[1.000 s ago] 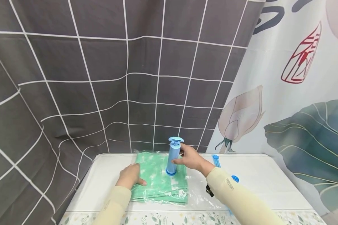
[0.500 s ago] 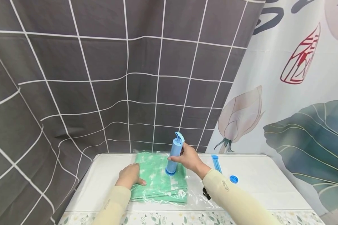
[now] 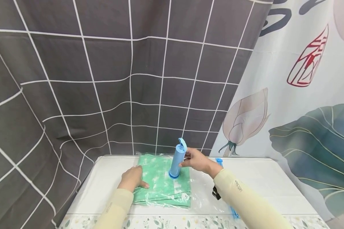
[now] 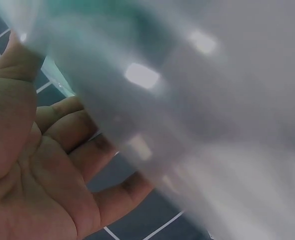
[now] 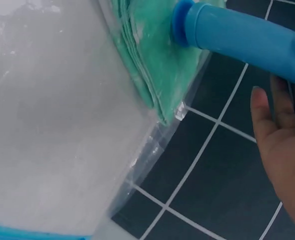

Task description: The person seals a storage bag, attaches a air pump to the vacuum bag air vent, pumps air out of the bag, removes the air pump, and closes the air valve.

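Note:
A clear plastic bag (image 3: pixel 200 194) with folded green cloth (image 3: pixel 154 171) inside lies on the white table. On its upper face stands a blue hand pump (image 3: pixel 177 160), tilted a little to the right, its base on the bag. My right hand (image 3: pixel 196 160) holds the pump's barrel between thumb and fingers; in the right wrist view the little finger stands away from it. My left hand (image 3: pixel 133 178) rests on the bag's left edge with the thumb spread over the cloth. In the left wrist view its loosely bent fingers (image 4: pixel 87 135) touch the plastic.
A blue strip (image 3: pixel 219 161) lies at the table's back, right of the bag. Another blue piece (image 3: pixel 234 212) shows near the front beside the right sleeve. A floral band (image 3: pixel 160 222) runs along the front, and a dark gridded curtain (image 3: pixel 149 95) hangs behind.
The pump has leaned right and its handle has turned edge-on. My right hand moved left, then back right. The right sleeve now covers the round blue cap. My left hand stays put.

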The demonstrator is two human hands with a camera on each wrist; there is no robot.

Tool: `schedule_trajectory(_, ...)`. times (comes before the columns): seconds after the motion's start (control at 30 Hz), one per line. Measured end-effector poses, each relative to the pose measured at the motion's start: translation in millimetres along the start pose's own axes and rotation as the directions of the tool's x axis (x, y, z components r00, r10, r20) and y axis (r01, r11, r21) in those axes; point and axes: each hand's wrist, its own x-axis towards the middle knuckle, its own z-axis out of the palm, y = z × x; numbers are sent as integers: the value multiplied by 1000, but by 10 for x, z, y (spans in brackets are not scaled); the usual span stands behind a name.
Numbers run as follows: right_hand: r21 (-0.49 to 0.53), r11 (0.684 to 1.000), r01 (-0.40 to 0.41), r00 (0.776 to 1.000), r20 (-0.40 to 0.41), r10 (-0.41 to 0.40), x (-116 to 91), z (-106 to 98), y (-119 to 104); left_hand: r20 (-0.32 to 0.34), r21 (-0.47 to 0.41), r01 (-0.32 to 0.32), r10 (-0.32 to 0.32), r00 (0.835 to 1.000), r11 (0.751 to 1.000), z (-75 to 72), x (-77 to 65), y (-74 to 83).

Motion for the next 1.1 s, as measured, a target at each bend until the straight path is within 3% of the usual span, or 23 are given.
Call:
schedule_trajectory(0.2,-121,992,-41,989,-149,23,46,128,-31,-2,10,0,0,1000,1000,1,-2,-17)
schedule_trajectory(0.43,-144,987,-78,967,-253,40,64,233,-41,-1,15,9,-9,1000,1000,2,3,-20)
schedule_trajectory(0.53,-147,987,-61,977,-210,29,57,207,-48,1,14,7,-7,1000,1000,2,2,-10)
schedule_trajectory(0.67,-78,996,34,999,-26,-36,59,89,-81,3,13,12,-12,1000,1000,-7,-4,2)
schedule_trajectory(0.8,12,997,73,987,141,-74,61,-25,-113,3,11,16,-16,1000,1000,-27,-11,10)
schedule_trajectory(0.9,-18,998,66,988,138,-63,55,-27,-117,2,8,13,-13,1000,1000,-35,-12,12)
schedule_trajectory(1.1,-136,990,24,1000,-7,-25,61,66,-112,7,3,14,-14,1000,1000,-7,-4,11)
